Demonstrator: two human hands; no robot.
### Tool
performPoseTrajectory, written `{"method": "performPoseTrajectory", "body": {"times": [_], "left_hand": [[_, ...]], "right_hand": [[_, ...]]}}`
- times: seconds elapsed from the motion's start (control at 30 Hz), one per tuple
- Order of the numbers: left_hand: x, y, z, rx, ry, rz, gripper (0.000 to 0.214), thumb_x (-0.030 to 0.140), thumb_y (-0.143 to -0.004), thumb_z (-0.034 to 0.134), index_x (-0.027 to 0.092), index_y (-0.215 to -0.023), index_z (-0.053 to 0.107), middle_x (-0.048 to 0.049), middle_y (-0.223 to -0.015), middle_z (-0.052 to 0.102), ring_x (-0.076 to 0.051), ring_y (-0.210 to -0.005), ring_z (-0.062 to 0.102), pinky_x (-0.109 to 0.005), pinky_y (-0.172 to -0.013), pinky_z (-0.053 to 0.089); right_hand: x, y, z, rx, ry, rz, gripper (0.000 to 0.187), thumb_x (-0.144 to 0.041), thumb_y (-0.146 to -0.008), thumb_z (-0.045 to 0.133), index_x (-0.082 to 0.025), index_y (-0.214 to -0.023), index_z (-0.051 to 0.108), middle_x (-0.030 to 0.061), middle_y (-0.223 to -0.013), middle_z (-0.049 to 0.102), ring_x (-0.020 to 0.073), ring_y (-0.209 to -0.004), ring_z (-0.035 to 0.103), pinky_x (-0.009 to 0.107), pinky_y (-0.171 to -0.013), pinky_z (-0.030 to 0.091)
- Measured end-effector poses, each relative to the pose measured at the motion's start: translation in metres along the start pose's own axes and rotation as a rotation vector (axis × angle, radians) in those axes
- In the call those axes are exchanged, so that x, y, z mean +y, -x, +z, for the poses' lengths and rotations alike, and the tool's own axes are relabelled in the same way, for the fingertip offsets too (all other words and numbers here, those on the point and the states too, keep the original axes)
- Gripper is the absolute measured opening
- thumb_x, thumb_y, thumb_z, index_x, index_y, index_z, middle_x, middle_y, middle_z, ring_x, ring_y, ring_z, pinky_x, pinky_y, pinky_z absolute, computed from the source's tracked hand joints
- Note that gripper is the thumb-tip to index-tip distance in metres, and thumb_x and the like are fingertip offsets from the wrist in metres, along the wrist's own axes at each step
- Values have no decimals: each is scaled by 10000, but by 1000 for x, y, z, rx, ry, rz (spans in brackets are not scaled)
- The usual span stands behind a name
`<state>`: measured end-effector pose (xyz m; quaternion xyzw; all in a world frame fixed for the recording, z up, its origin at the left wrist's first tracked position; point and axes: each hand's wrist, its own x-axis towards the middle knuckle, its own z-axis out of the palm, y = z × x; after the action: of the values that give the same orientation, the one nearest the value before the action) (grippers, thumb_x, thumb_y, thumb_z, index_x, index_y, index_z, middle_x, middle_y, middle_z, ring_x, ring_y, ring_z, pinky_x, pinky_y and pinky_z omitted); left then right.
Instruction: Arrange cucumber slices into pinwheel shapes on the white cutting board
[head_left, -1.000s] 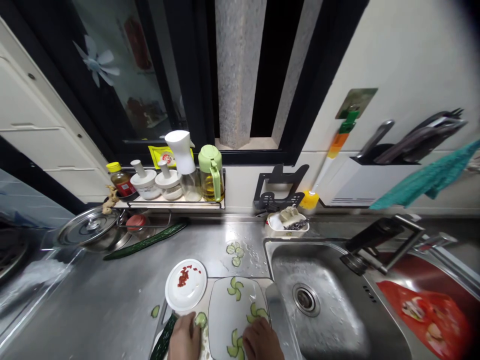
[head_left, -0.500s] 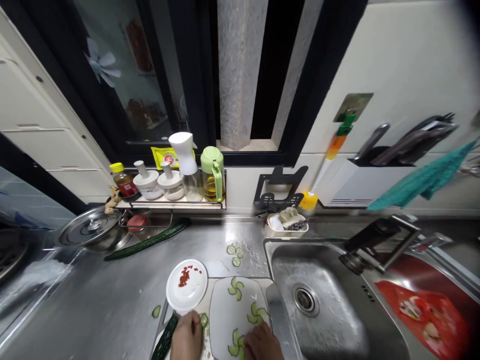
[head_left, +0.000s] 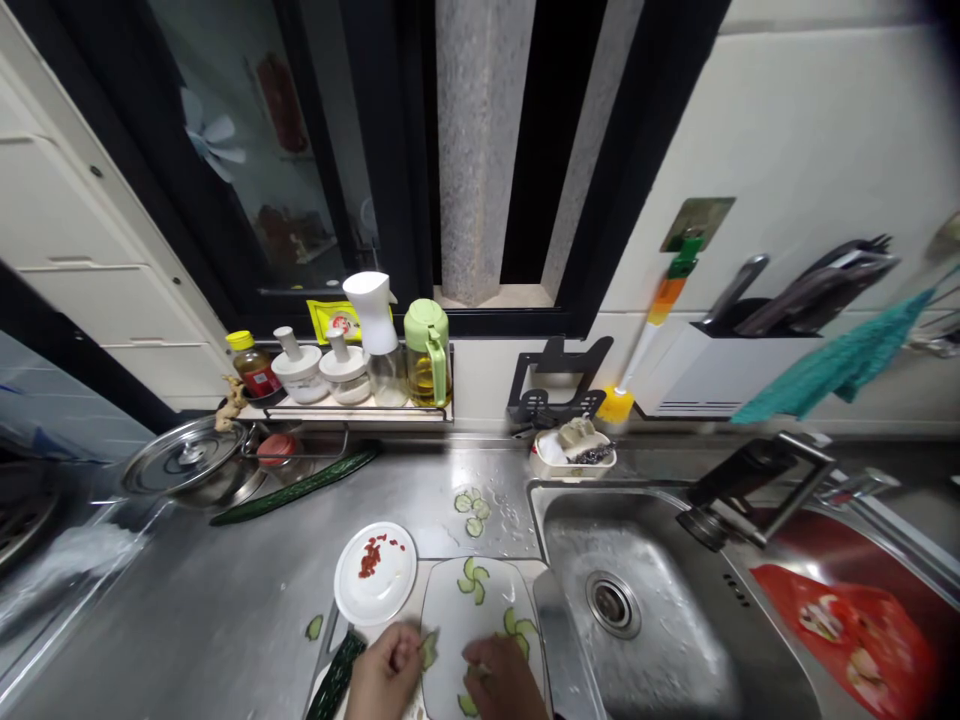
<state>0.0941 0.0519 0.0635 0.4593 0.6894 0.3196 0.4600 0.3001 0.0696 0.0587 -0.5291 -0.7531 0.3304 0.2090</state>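
My left hand (head_left: 390, 668) is closed over the plate's left edge, its fingertips pinching a blurred cucumber slice (head_left: 428, 650). Opposite it, my right hand (head_left: 504, 678) hovers over the square white plate (head_left: 442, 690); its fingers are bent and smeared, and I cannot tell if they hold anything. Cut cucumber pieces form a pinwheel (head_left: 472, 580) at the plate's far side and another (head_left: 517, 628) at its right. A third group (head_left: 468, 705) is partly hidden by my right hand. A cut cucumber (head_left: 339, 675) lies left of my left hand on the cutting board (head_left: 409, 612).
A round white plate (head_left: 375, 590) holds red bits. Loose slices (head_left: 472, 510) lie behind the square plate, one slice (head_left: 314, 627) to the left. A whole cucumber (head_left: 296, 488) rests farther back. At right is a sink (head_left: 637, 530); a condiment shelf (head_left: 360, 411) stands behind.
My left hand has moved right, bringing the cucumber slice from the board to the plate's edge. My right hand has shifted slightly left and away from me, towards it.
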Motion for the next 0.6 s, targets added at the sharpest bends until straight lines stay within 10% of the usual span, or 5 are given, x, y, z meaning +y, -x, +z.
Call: {"method": "performPoseTrajectory", "body": {"times": [0.13, 0.43, 0.6], "left_hand": [[8, 0, 16, -129, 300, -40, 347, 490, -640, 699, 166, -690, 587, 67, -554, 478, -62, -543, 401, -191, -553, 315], [12, 3, 36, -295, 719, -433, 592, 713, -500, 711, 170, -611, 504, 89, -423, 446, -7, -344, 310, -164, -383, 137], [19, 6, 37, -371, 915, -649, 433, 533, -659, 735, 132, -705, 576, 41, -496, 533, -15, -382, 425, -131, -386, 269]], "right_hand": [[-22, -17, -5, -62, -328, 296, 254, -178, -668, 546, -174, -892, 666, 62, -815, 678, 203, -761, 602, 307, -712, 451], [-40, -20, -28, -83, -482, 293, 60, -218, -618, 549, -196, -619, 605, -6, -613, 570, 178, -656, 549, 297, -640, 403], [-38, -17, -29, -26, -355, 205, 97, -270, -634, 630, -193, -659, 684, 52, -725, 652, 226, -783, 605, 342, -752, 419]]}}
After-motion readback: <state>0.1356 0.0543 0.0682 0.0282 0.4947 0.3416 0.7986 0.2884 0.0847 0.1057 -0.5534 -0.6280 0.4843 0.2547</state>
